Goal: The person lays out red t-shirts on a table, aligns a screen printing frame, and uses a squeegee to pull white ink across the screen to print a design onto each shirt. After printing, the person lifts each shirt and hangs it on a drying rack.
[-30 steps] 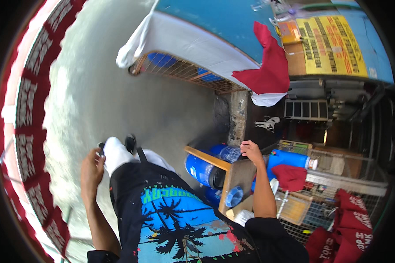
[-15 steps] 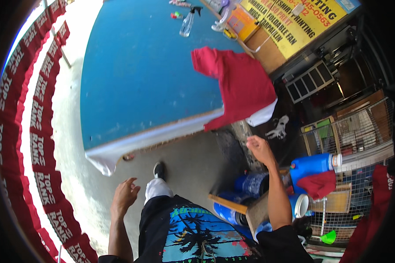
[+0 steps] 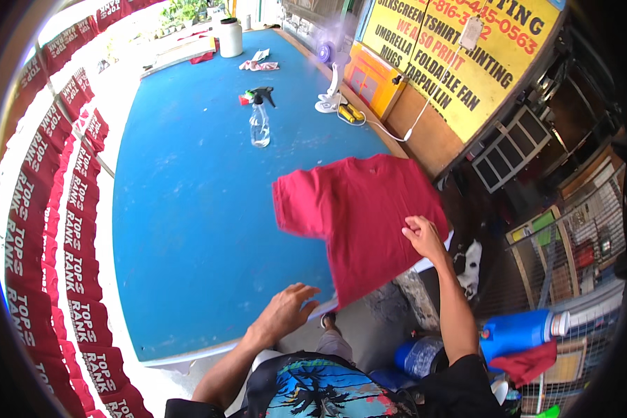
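A dark red T-shirt (image 3: pixel 369 216) lies spread at the near right corner of the blue table (image 3: pixel 188 230), its hem hanging over the near edge. My right hand (image 3: pixel 425 237) is over the shirt's right part, fingers loosely bent, with nothing seen in them; whether it touches the cloth I cannot tell. My left hand (image 3: pixel 287 312) hovers at the table's near edge, just left of the hem, open and holding nothing. Something white (image 3: pixel 425 265) shows from under the shirt's right side.
Farther up the table stand a clear spray bottle (image 3: pixel 260 125), a white fan (image 3: pixel 329 97), a yellow tool (image 3: pixel 351 113) and a white jar (image 3: pixel 230 38). Red printed cloths (image 3: pixel 83 279) hang in rows on the left. Blue containers (image 3: pixel 508 333) stand at lower right.
I have come closer to the table, and the shirt appears nearer and lower in view. My left hand has moved up to the table edge, my right from beside the shirt to over it.
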`<state>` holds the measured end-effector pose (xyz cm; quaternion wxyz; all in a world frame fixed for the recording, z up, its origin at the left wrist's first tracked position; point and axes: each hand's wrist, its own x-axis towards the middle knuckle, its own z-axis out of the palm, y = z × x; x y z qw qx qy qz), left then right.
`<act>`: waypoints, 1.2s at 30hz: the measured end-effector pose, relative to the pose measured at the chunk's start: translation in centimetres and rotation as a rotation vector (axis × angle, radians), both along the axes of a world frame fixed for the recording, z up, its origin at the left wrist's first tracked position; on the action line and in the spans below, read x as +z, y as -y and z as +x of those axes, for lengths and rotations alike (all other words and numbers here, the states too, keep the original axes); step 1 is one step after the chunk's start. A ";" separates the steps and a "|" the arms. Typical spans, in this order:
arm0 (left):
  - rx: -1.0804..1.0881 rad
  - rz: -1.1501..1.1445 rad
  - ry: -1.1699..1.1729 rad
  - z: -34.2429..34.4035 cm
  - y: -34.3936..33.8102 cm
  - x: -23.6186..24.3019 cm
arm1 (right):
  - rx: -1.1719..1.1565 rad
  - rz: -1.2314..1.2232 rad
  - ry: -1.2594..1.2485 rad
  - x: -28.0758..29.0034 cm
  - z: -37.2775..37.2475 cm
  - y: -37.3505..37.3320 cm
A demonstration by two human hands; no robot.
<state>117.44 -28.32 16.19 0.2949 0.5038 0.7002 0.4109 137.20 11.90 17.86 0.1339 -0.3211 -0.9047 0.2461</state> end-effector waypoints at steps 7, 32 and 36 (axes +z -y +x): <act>0.165 -0.070 0.191 1.8 -17.9 1.5 | 0.224 0.348 -0.094 -3.9 -14.4 -24.7; 0.186 -0.130 -0.007 -6.4 -45.0 3.8 | 0.473 0.177 -0.209 -6.0 -17.5 -35.5; 0.223 -0.086 -0.145 -7.7 -46.9 3.6 | 0.487 0.204 -0.187 -6.2 -17.0 -36.5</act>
